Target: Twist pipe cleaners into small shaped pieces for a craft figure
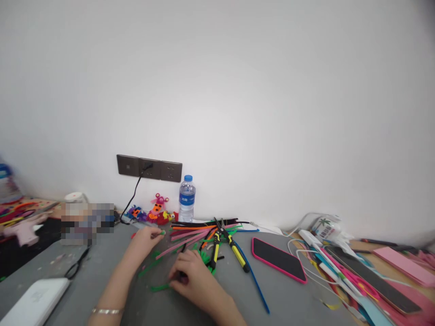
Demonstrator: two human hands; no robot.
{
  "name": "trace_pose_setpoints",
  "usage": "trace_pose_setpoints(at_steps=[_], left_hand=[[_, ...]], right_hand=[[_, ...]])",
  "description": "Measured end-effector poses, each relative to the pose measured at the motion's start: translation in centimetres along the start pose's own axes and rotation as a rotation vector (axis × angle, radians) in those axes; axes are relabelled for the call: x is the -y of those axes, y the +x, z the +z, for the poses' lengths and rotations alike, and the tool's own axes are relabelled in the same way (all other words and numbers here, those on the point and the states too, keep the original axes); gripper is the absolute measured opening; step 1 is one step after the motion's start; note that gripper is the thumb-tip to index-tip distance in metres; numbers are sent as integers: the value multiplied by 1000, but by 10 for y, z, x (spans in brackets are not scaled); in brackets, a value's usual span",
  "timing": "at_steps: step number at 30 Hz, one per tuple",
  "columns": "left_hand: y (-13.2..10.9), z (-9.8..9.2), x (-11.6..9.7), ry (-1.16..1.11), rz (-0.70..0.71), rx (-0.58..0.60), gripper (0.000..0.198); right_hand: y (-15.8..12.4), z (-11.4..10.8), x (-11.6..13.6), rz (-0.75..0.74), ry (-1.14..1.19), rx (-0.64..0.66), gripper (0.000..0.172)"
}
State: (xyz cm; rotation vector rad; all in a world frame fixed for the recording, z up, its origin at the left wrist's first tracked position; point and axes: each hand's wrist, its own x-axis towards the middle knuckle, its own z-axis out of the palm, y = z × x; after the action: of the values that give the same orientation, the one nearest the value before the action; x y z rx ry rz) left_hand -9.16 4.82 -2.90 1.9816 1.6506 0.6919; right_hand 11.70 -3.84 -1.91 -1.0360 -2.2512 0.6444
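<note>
While my left hand [146,239] pinches a green pipe cleaner [162,232] | right hand [190,274] closed on another green piece [159,287] near the table's [292,303] front edge | light, bendy, best gripped mid-length.

A craft workbench: pipe cleaners [200,231], cutting pliers [231,244] and finished figures [154,212] crowd the grey table [288,299].

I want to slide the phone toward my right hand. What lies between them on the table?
In the head view, the yellow-handled pliers and a blue pipe cleaner lie between the right hand and the pink-cased phone.
</note>
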Motion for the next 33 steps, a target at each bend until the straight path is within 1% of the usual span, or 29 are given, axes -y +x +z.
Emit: trace_pose_setpoints(at_steps=[3,6,10,13,18,22,26,30,33], left_hand=[[0,5,2,71,24,66,28],[0,8,1,70,16,75,24],[0,10,1,58,13,87,22],[0,9,1,69,20,85,20],[-1,7,-1,105,46,103,22],[-1,8,0,105,69,112,23],[-1,10,1,97,90,85,25],[-1,9,0,84,78,79,27],[-1,9,-1,80,57,99,20]], right_hand=[[-1,5,-2,-11,-64,54,16],[-2,4,-4,6,-79,91,20],[-3,5,-6,45,-84,119,15],[-2,8,-5,50,-74,103,11],[-2,13,-7,58,-45,50,12],[-2,13,-8,95,-23,46,13],[-2,12,-5,122,-28,61,12],[-2,9,-3,89,-25,53,12],[0,6,-1,53,4,7,15]])
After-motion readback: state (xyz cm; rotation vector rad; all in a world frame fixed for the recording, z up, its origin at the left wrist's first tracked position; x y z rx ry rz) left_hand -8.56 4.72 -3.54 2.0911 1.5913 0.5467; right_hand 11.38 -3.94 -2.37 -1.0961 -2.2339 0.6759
